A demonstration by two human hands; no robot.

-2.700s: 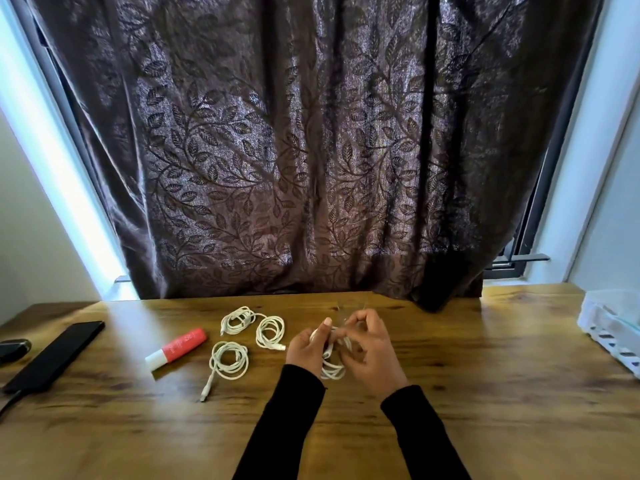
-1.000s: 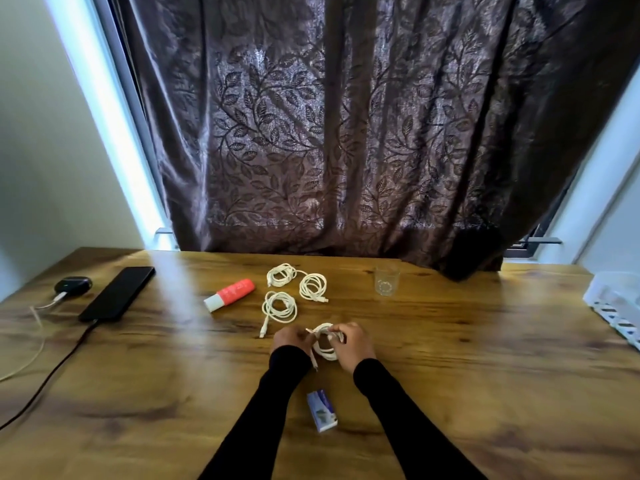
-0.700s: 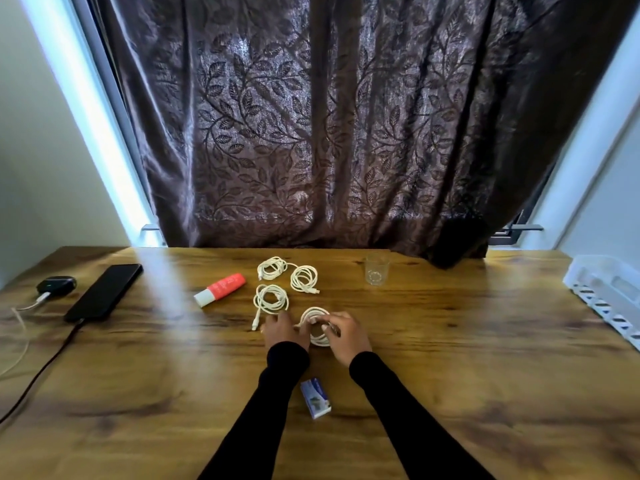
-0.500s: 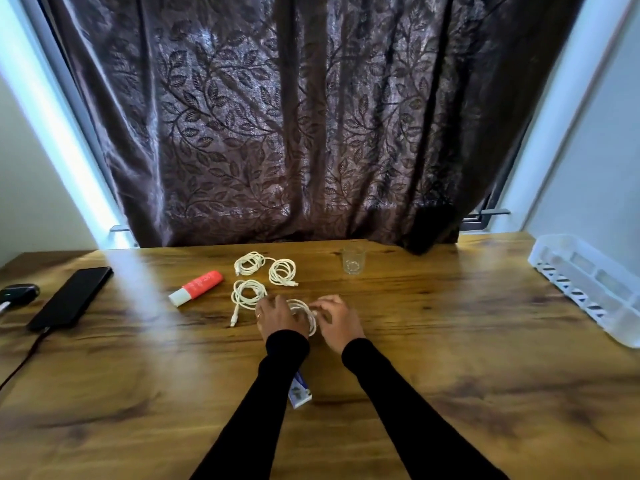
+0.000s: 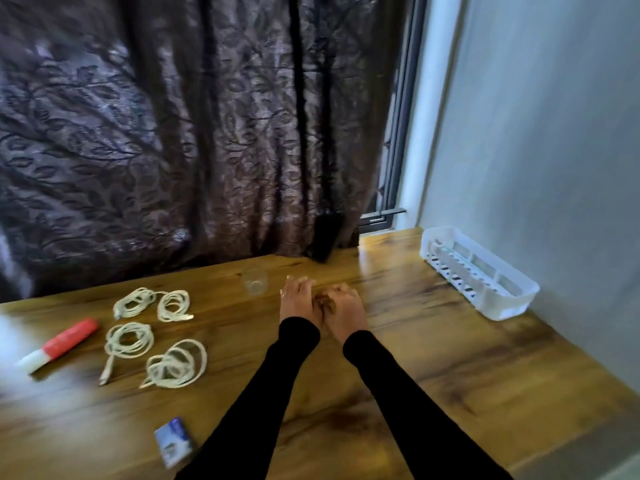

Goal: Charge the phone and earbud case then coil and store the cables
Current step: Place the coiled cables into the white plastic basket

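Several coiled white cables lie on the wooden table (image 5: 433,358) at the left: a joined pair at the back (image 5: 154,304), one coil with a plug end (image 5: 129,342), and the nearest coil (image 5: 176,365). My left hand (image 5: 298,301) rests to the right of them with its fingers stretched forward and a ring showing, holding nothing. My right hand (image 5: 346,306) is close beside it with loosely curled fingers, and nothing shows in it. Both hands are well clear of the cables. The phone and the earbud case are out of view.
A clear glass (image 5: 254,280) stands just left of my hands near the curtain. A white slotted basket (image 5: 485,282) sits against the right wall. A red and white tube (image 5: 59,344) lies far left, and a small blue box (image 5: 172,441) lies near the front edge.
Both hands have let go of the coiled cable, which now lies on the table with the others. My hands have moved right, away from it, and the view has swung right.
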